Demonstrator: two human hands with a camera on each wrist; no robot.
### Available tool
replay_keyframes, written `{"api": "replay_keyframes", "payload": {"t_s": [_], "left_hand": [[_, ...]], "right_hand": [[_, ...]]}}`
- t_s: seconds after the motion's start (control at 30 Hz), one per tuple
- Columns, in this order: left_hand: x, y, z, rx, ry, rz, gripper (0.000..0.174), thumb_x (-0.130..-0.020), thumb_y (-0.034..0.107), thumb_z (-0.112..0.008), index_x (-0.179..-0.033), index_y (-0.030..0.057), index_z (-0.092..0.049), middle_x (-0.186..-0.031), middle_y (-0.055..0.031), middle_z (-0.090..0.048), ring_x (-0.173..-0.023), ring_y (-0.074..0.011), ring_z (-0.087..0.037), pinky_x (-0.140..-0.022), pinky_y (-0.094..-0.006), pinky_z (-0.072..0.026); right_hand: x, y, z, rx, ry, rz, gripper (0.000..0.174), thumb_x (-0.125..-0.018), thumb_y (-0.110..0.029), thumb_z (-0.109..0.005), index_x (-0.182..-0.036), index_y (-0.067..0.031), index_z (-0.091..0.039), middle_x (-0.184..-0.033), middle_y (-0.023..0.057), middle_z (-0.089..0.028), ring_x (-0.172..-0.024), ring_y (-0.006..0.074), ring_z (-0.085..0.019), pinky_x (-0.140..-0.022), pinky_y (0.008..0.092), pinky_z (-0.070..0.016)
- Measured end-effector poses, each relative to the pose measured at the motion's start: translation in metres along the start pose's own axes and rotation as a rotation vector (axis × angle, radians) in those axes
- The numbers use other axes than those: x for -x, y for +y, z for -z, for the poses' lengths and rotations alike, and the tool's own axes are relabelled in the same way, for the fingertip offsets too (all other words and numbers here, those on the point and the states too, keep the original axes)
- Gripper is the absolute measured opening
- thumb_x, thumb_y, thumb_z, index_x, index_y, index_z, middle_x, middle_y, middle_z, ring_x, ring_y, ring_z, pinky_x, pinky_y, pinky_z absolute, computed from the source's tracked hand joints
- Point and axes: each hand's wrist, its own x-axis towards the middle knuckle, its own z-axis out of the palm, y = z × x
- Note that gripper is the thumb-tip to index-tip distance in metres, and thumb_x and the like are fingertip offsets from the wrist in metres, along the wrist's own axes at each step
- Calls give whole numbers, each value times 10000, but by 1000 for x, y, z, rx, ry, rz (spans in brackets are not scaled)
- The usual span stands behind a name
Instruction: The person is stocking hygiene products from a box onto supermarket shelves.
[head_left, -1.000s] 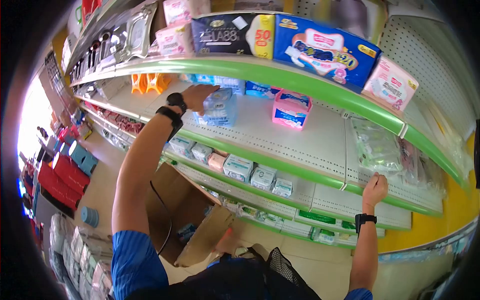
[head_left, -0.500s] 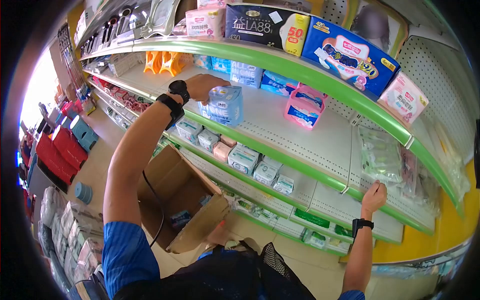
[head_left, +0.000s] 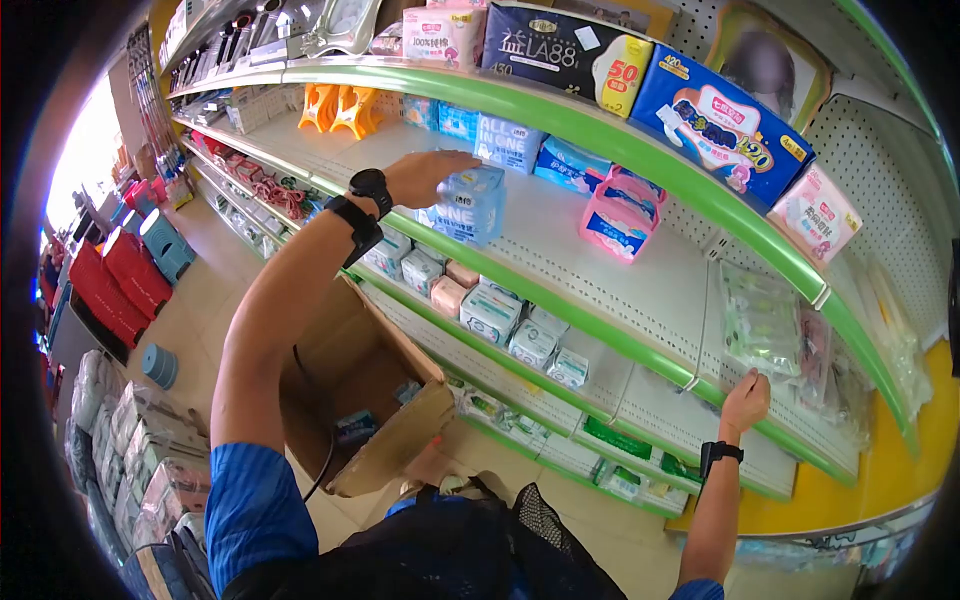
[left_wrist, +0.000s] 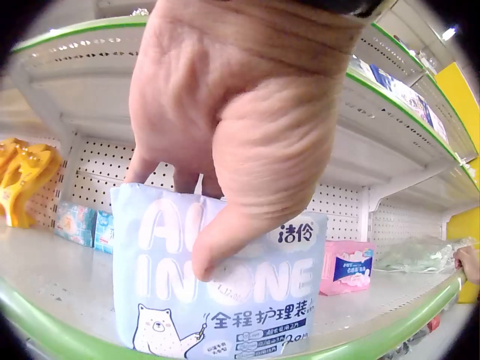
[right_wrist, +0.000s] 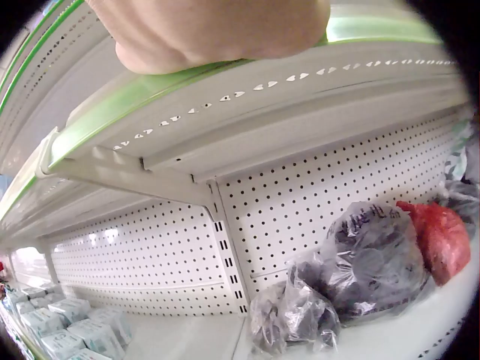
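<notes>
A light-blue pack [head_left: 466, 205] with a bear print stands upright near the front edge of the middle shelf. My left hand [head_left: 428, 178] holds it from above; in the left wrist view the thumb of that hand [left_wrist: 232, 120] presses the printed front of the pack [left_wrist: 165, 262], and the other fingers go behind its top edge. At the right, my right hand [head_left: 746, 401] rests at the green shelf edge with its fingers curled over it. The right wrist view has only the lower part of this hand [right_wrist: 217, 30], against the green edge.
A pink basket [head_left: 622, 215] and blue packs [head_left: 568, 165] stand farther back on this shelf. Orange items [head_left: 337, 110] are at its left, clear bags [head_left: 762, 318] at its right. Below are an open cardboard box [head_left: 395, 440] and shelves of small packs [head_left: 490, 312].
The head view has shifted, so the shelves sit differently in it. My left hand stays at the light-blue pack, and my right hand remains at the shelf edge.
</notes>
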Motion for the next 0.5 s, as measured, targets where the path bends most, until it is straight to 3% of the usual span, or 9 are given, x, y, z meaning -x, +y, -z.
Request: {"api": "replay_keyframes", "payload": {"t_s": [0.1,0.17,0.2,0.33,0.37,0.4,0.5], "left_hand": [[20,18,5,27,46,79,762,-725,44,-766,-1434,105,-493,-1472,-157,-497,-1334,-339,-494,-1099,-431,-427],[42,19,2,-35,271,48,627,-812,148,-740,-1396,95,-515,-1411,-160,-552,-1266,-347,-549,-1057,-424,-458],[54,25,3,-27,263,49,627,-812,148,-740,-1396,95,-515,-1411,-160,-552,-1266,-347,-549,-1057,-424,-458],[121,32,-10,23,551,259,267,-854,112,-717,-1109,47,-671,-1139,-149,-688,-1022,-342,-668,-850,-400,-551],[138,28,-19,1,598,264,177,-856,93,-713,-1022,37,-688,-1002,-127,-709,-862,-336,-689,-748,-393,-557],[156,28,-30,74,579,361,127,-871,115,-700,-977,45,-696,-932,-123,-714,-810,-322,-689,-725,-391,-551],[213,18,-71,120,412,524,113,-881,167,-683,-920,62,-702,-863,-117,-715,-775,-312,-687,-698,-398,-547]], "right_hand": [[-2,-4,2,-7,0,4,341,-983,-245,-524,-748,-3,-571,-725,187,-585,-687,419,-556,-611,507,-401],[-2,-6,3,-3,-4,-17,357,-986,-258,-522,-742,-2,-571,-724,190,-589,-671,419,-553,-599,508,-400],[-2,-7,2,2,-13,-19,357,-986,-258,-522,-742,-2,-571,-724,190,-589,-671,419,-553,-599,508,-400],[2,3,-1,52,-37,-47,331,-968,-257,-537,-773,-2,-615,-773,187,-630,-702,409,-583,-622,496,-429],[1,5,-4,36,-38,-58,306,-955,-249,-545,-807,-6,-656,-796,174,-649,-728,397,-604,-645,489,-447],[0,5,-6,30,-55,-42,306,-955,-249,-545,-807,-6,-656,-796,174,-649,-728,397,-604,-645,489,-447],[3,13,-6,9,-67,-111,363,-960,-268,-481,-1011,1,-719,-944,181,-715,-825,375,-661,-739,451,-507]]}}
